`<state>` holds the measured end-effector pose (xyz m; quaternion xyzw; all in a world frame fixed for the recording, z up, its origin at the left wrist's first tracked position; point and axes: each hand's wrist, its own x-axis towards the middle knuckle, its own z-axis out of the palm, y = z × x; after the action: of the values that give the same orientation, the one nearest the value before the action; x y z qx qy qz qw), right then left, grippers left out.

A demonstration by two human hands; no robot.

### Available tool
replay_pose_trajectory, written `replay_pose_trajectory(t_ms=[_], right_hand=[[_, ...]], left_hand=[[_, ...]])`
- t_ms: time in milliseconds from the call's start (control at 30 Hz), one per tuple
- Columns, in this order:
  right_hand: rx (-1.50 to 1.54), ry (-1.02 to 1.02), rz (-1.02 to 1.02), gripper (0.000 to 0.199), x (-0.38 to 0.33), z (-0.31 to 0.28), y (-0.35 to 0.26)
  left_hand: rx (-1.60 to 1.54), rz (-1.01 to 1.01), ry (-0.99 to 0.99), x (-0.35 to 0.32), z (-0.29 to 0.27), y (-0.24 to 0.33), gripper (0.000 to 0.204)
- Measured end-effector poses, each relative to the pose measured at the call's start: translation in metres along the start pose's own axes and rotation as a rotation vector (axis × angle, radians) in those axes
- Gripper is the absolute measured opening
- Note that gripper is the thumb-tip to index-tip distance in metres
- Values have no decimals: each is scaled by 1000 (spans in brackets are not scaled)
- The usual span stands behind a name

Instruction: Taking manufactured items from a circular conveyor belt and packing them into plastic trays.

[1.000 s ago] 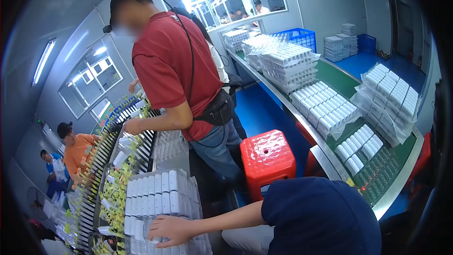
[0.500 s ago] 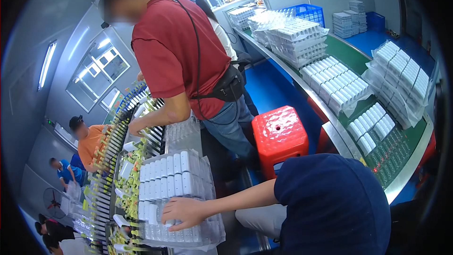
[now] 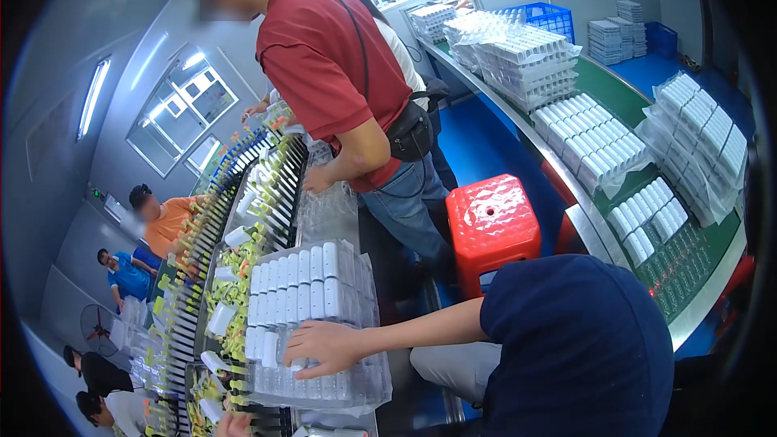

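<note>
the right hand (image 3: 324, 348) lies palm down in the lower middle of the frame. its fingers (image 3: 298, 354) are spread and lightly curled over the near rows of a clear plastic tray (image 3: 368, 372). it presses on top and closes around nothing. the bare forearm runs in from a dark blue sleeve (image 3: 566, 340) at the lower right. at the very bottom edge only a sliver of the left hand (image 3: 235, 425) shows, too little to tell its grip.

the tray is thin, glossy and see-through, with a wrinkled rim. it holds small white oblong pieces (image 3: 303, 287) with rounded ends, standing upright in tight rows. the rows under the hand look like clear or empty pockets.

just left of the tray a conveyor (image 3: 202, 275) runs towards the upper left, ribbed with black slats and dotted with yellow-green and white parts.

above the tray stands a person in a red shirt (image 3: 332, 65) and jeans with a black waist bag, one hand on the conveyor's edge. to the right, a red plastic stool (image 3: 492, 222) with a dimpled top stands on the blue floor. past it a green-topped bench (image 3: 623, 97) curves down the right side, stacked with more trays of white pieces (image 3: 591, 146) under clear film.
</note>
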<state>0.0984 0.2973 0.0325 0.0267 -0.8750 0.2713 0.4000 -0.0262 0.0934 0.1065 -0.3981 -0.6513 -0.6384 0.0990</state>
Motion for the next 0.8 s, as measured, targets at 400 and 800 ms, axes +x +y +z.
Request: replay_pose_trajectory(t_ms=[400,800], right_hand=[[-45,61,-6,23,-3,-3,6],[-57,63,9,23,-3,-3,2]], left_hand=[[474,167,-507,52,99,-112,30],[339,163,-372,31,103,-102,35]])
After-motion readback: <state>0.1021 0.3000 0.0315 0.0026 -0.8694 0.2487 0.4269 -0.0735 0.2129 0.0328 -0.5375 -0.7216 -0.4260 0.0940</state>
